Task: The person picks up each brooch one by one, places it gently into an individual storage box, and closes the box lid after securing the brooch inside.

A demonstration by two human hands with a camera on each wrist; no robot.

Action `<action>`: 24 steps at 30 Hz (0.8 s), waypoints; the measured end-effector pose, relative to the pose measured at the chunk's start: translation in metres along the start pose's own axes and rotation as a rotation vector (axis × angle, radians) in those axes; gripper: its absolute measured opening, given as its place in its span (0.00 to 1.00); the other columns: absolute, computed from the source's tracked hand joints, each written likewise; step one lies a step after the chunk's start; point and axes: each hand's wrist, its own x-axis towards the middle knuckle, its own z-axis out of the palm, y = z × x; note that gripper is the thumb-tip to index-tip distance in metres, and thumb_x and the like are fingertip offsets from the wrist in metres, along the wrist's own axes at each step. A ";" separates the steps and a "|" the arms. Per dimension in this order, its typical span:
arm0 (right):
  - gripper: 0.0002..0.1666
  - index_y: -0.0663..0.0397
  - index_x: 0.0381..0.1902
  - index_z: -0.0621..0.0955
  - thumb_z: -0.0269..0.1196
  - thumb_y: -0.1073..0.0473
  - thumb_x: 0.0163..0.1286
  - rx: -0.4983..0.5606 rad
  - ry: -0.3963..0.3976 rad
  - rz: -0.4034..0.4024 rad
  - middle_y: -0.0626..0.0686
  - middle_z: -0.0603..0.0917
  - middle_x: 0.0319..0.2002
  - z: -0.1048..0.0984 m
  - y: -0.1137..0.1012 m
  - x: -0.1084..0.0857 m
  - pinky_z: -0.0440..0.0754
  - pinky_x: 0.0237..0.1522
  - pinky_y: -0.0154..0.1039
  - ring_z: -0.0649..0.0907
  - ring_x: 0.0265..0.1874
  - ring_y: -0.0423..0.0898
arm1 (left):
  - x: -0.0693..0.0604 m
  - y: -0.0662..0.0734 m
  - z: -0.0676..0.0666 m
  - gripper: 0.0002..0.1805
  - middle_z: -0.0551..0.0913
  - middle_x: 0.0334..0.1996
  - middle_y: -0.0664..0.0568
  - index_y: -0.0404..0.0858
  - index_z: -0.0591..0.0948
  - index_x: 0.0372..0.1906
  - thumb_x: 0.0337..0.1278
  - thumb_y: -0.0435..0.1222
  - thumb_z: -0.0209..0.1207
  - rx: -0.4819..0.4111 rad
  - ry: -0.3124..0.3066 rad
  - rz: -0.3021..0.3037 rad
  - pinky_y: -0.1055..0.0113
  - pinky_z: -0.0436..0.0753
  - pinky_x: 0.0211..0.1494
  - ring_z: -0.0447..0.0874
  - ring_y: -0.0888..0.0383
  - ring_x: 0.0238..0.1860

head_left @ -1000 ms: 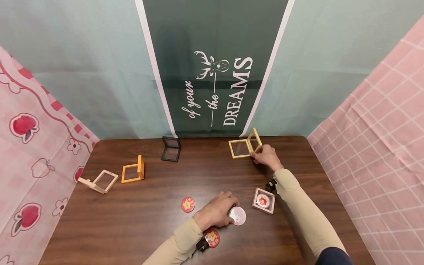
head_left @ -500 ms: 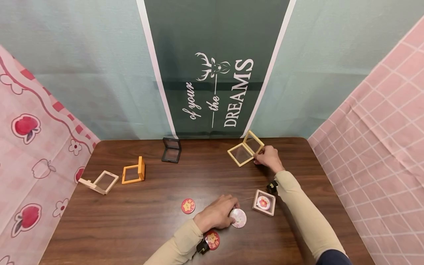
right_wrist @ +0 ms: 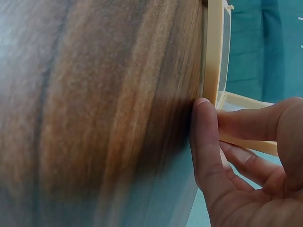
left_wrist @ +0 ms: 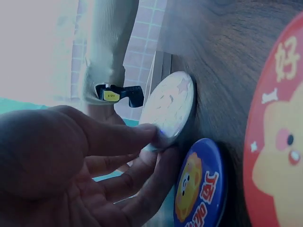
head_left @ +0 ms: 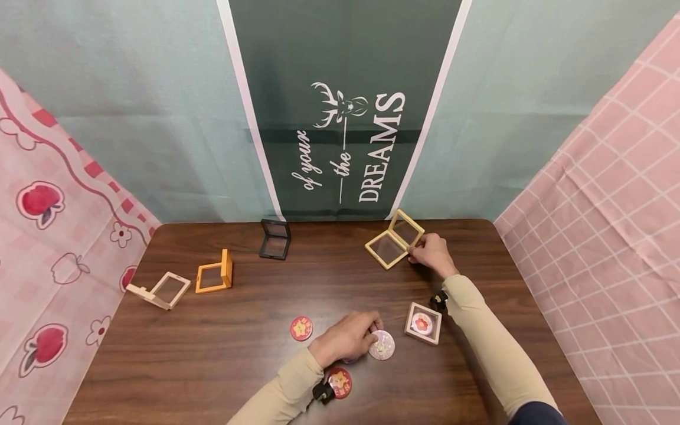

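Note:
At the front middle of the table, my left hand (head_left: pixel 344 337) pinches the rim of a pale, shimmery round badge (head_left: pixel 382 346) between thumb and fingers. The left wrist view shows this badge tilted up off the wood. Beside those fingers lies a blue badge (left_wrist: pixel 201 184) with a yellow cartoon face, mostly hidden by the hand in the head view. Further back, my right hand (head_left: pixel 432 255) pinches a yellow hinged display frame (head_left: pixel 386 249) near its hinge corner. One panel of that frame lies flat and the other leans upright.
Two red badges (head_left: pixel 301 329) lie left of and below the left hand. A pale pink frame (head_left: pixel 423 323) holding a flower badge sits beside the right forearm. Black (head_left: pixel 274 239), orange (head_left: pixel 214 276) and cream (head_left: pixel 162 290) frames stand unfolded at the back and left. Cloth walls surround the table.
My right hand has turned the yellow frame, its flat panel swinging toward me. The pale badge in my left hand has tilted, and the blue badge now peeks out below that hand.

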 end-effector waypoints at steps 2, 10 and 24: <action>0.12 0.65 0.40 0.87 0.65 0.59 0.73 -0.009 -0.003 -0.007 0.52 0.91 0.28 -0.001 0.000 -0.001 0.81 0.32 0.28 0.89 0.23 0.37 | 0.001 -0.003 0.000 0.06 0.84 0.33 0.57 0.41 0.83 0.41 0.68 0.27 0.67 -0.055 0.001 -0.006 0.76 0.78 0.41 0.76 0.71 0.33; 0.11 0.64 0.41 0.87 0.67 0.58 0.73 -0.026 -0.012 -0.018 0.51 0.90 0.27 -0.002 -0.003 -0.007 0.78 0.31 0.30 0.88 0.23 0.37 | 0.004 -0.009 -0.003 0.05 0.85 0.33 0.56 0.40 0.84 0.41 0.67 0.27 0.67 -0.104 -0.006 -0.001 0.78 0.78 0.42 0.77 0.73 0.33; 0.11 0.63 0.41 0.89 0.68 0.59 0.73 -0.019 -0.061 -0.064 0.50 0.90 0.26 -0.002 0.003 -0.013 0.78 0.31 0.29 0.89 0.24 0.37 | 0.005 -0.011 -0.008 0.05 0.90 0.33 0.54 0.38 0.88 0.43 0.66 0.28 0.69 -0.205 -0.054 -0.057 0.77 0.80 0.43 0.82 0.72 0.33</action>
